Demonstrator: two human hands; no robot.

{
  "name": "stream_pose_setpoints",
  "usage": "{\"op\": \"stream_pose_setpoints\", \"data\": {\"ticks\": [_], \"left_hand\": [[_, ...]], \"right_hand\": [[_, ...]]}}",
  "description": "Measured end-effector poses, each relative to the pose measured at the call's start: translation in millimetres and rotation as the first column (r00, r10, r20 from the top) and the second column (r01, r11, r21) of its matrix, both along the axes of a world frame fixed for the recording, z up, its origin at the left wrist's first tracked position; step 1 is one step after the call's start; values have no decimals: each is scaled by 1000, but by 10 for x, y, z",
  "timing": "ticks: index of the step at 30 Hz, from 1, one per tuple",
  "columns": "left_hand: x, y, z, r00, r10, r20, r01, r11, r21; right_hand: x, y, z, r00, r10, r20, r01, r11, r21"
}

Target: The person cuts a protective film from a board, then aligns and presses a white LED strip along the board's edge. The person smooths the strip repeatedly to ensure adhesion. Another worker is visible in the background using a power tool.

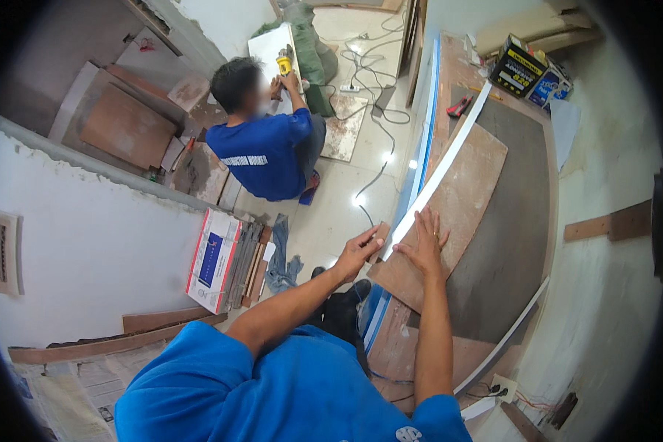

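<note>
Worktop (pixel 512 236) bears a brown board (pixel 468 191) and white strip (pixel 445 163) beside right-hand fingers (pixel 423 227).

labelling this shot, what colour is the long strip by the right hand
White; the strip shows best in the head view.

Pinching small brown piece (pixel 378 241) in left hand (pixel 355 254), just beside near end of white strip (pixel 449 158). Resting right hand (pixel 424 249), spread wide, on brown board (pixel 468 180) and strip's edge. Noted red tool (pixel 460 106) and black-yellow box (pixel 518 68) near far end; also co-worker (pixel 261 166) crouching, one hand on yellow power tool (pixel 284 64).
</note>
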State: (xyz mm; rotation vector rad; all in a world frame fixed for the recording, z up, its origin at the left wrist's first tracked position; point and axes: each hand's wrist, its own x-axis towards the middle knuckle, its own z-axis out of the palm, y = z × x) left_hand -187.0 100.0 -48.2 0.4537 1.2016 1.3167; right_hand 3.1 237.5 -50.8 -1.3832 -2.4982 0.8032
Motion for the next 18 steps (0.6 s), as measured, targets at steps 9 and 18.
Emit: {"op": "stream_pose_setpoints", "data": {"ticks": [9, 18], "left_hand": [[9, -30, 27, 995, 30, 97, -31, 999, 11], [-39, -148, -38, 977, 115, 179, -106, 993, -57]], "right_hand": [[-12, -3, -22, 1000, -18, 20, 17, 1000, 21], [-75, -40, -14, 999, 3, 35, -5, 999, 47]]}}
